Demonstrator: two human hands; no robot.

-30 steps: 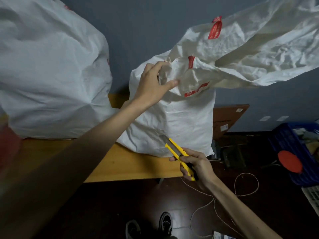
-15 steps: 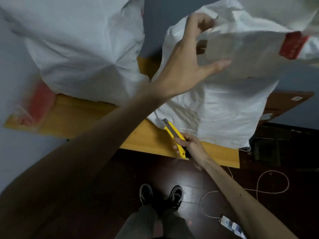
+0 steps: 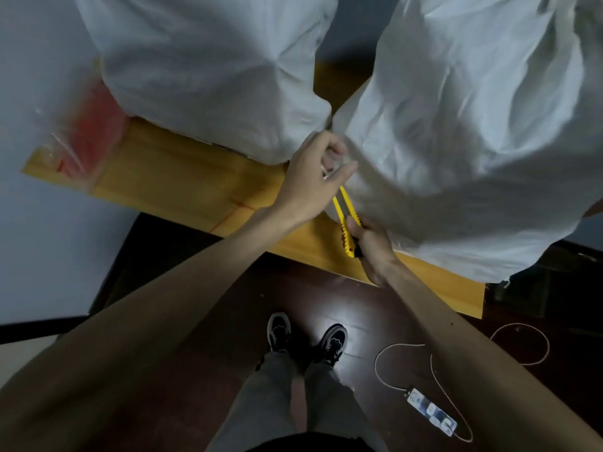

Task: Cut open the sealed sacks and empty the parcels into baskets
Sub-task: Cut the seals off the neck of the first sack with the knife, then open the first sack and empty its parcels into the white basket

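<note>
Pinching the big white woven sack [image 3: 456, 125] at its bottom corner, the left hand [image 3: 313, 181] curls tight; the right hand [image 3: 370, 243] grips a yellow plastic box cutter [image 3: 347, 220] just beside it.

Left sack [image 3: 208, 70] and right sack [image 3: 456, 125] crowd the yellow tabletop [image 3: 182, 181], meeting near the front; narrow wedge of bare top between them behind. Near-edge strip open at left. Clear plastic bag [image 3: 88, 138] with red blocks far-left end.

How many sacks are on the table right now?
2. The left sack sits on the table's left half. The right sack sits on its right half, its near corner gripped by the left hand. Others may lie outside the frame.
</note>
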